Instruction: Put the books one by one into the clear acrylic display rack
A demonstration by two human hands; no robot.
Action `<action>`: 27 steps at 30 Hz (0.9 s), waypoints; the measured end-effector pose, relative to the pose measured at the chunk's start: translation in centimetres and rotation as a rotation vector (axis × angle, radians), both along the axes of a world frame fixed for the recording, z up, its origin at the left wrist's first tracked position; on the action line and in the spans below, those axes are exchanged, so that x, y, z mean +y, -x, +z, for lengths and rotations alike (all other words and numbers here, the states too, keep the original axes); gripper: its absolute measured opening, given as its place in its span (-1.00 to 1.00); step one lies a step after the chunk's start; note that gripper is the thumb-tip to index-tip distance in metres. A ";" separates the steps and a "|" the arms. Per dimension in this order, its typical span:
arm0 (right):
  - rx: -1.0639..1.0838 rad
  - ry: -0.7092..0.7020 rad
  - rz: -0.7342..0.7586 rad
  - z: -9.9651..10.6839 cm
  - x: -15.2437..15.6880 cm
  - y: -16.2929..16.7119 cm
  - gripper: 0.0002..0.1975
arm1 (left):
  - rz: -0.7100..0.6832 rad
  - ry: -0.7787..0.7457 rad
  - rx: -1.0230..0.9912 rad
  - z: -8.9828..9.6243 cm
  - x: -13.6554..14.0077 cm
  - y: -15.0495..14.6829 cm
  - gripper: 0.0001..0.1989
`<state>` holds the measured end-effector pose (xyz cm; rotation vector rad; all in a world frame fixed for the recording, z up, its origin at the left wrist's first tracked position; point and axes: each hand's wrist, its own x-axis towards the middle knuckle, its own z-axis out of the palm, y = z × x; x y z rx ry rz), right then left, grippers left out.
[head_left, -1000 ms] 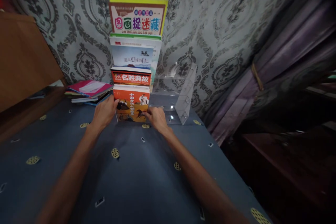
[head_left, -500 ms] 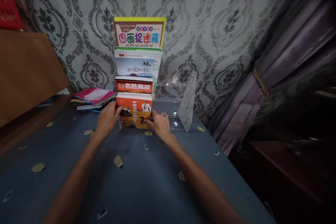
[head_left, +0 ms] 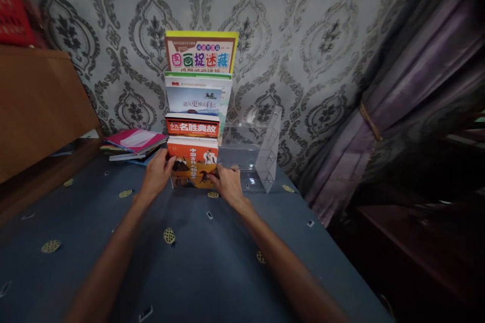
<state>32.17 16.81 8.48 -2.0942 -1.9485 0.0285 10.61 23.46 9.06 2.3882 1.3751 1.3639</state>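
My two hands bracket an orange book [head_left: 192, 156] at the front, lowest tier of a clear display rack [head_left: 267, 154], on a tabletop [head_left: 212, 267] covered in dark blue with yellow pineapple motifs. My left fingers [head_left: 170, 163] grasp its left edge, the thumb lying toward the cover; my right fingers [head_left: 216, 181] grasp the right edge lower down, thumb pressed to the front near a printed dark horse. The book stands upright with a slight backward lean, on the left side of the rack, and a clear lip appears to cross the lower part of its cover.

Behind it, stepped one above another, rise a red book [head_left: 197, 127] with bold white lettering, a blue-and-white book [head_left: 189, 99], a pale book with a green top edge [head_left: 199, 76] and, tallest of all, a yellow-bordered book [head_left: 200, 53] with multicoloured characters. The rack's transparent side panel stands to the right of my right hand, well apart from the books.

Beyond my left hand, near the wall [head_left: 303, 50] with its grey scrollwork pattern, lies a loose stack [head_left: 125, 157] — a bright pink cover [head_left: 115, 139] on top. A wooden cabinet [head_left: 38, 106] fills the far left, a red object [head_left: 15, 10] above it; at right hangs a purple curtain [head_left: 417, 81], gathered by a gold-coloured tie [head_left: 370, 121].
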 end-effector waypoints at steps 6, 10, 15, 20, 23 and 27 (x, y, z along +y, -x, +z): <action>0.044 0.014 0.005 0.2 -0.2 0.2 -0.70 | -0.007 0.010 -0.007 0.2 0.0 0.1 -0.73; 0.106 0.024 0.041 0.7 -0.3 -0.4 -0.69 | -0.037 0.051 0.008 0.6 -0.2 0.4 -0.66; 0.262 0.035 0.169 1.5 -0.1 -2.7 -0.77 | -0.015 0.076 0.007 0.7 0.0 0.8 -0.57; 0.433 -0.046 0.197 2.6 0.6 -5.4 -0.73 | -0.019 0.051 -0.015 0.4 0.2 0.9 -0.59; 0.518 -0.133 0.154 3.1 1.0 -6.6 -0.69 | -0.020 0.037 -0.043 0.2 0.2 0.8 -0.58; 0.625 -0.214 0.121 3.2 1.3 -7.4 -0.66 | -0.028 0.030 -0.069 0.0 0.1 0.5 -0.56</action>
